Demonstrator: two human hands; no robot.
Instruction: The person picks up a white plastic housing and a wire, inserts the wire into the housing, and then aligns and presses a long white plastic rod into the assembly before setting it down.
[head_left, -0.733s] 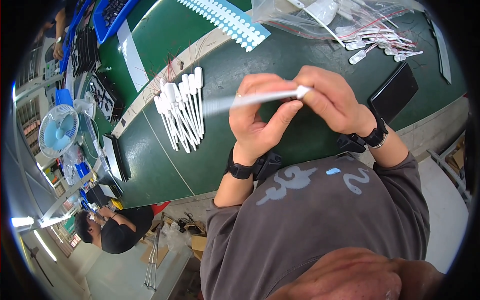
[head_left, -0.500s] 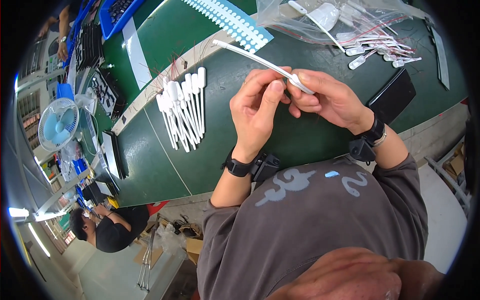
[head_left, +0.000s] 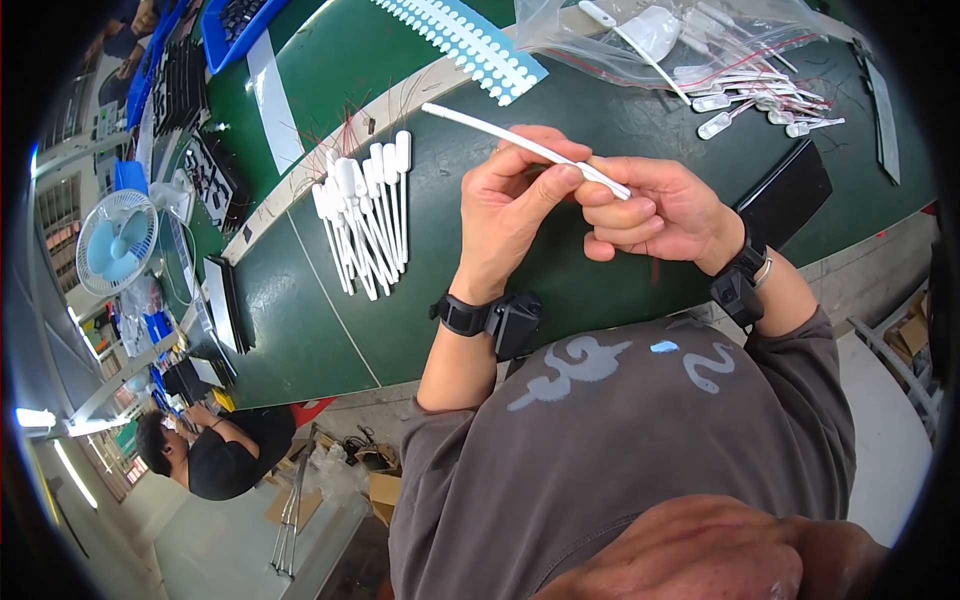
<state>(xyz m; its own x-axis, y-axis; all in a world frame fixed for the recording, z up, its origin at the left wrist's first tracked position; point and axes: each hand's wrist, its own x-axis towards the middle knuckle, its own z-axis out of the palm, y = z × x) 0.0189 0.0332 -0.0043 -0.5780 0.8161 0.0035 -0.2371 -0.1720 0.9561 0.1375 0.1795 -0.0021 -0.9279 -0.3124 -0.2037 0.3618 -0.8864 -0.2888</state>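
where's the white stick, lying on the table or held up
Held up: the left hand and right hand grip the white stick between them, above the green table.

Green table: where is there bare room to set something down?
Bare green table shows between the fanned white sticks and the left hand, and below those sticks toward the near edge. The upper right is crowded: a clear plastic bag and a heap of wired white pieces.

Both hands [head_left: 515, 195] [head_left: 660, 210] close together, fingers [head_left: 622, 214] curled
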